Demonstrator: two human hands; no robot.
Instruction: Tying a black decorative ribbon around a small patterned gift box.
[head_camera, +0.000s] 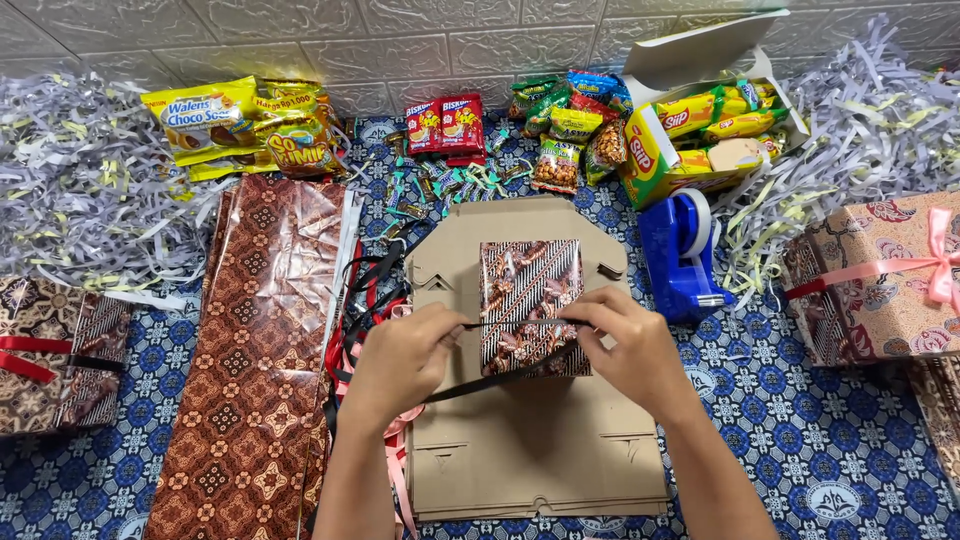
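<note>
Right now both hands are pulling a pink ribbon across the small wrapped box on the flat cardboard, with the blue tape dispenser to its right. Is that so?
Not quite: the head view shows the ribbon is black, not pink. Both the left hand and right hand hold it across the small wrapped box on the flat cardboard, blue tape dispenser to its right.

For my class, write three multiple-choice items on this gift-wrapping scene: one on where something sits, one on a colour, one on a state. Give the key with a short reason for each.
1. Where is the blue tape dispenser?
A. right of the wrapped box
B. on the brown patterned paper
C. inside the snack carton

2. What colour is the ribbon on the wrapped gift at the right edge?
A. black
B. pink
C. green

3. What are the hands doing?
A. resting flat on the cloth
B. holding scissors
C. pinching a black ribbon over the wrapped box

Key: 1 A, it stands on the cloth beside the wrapped box. 2 B, a pink ribbon crosses it. 3 C, left hand and right hand grip the black ribbon.
</note>
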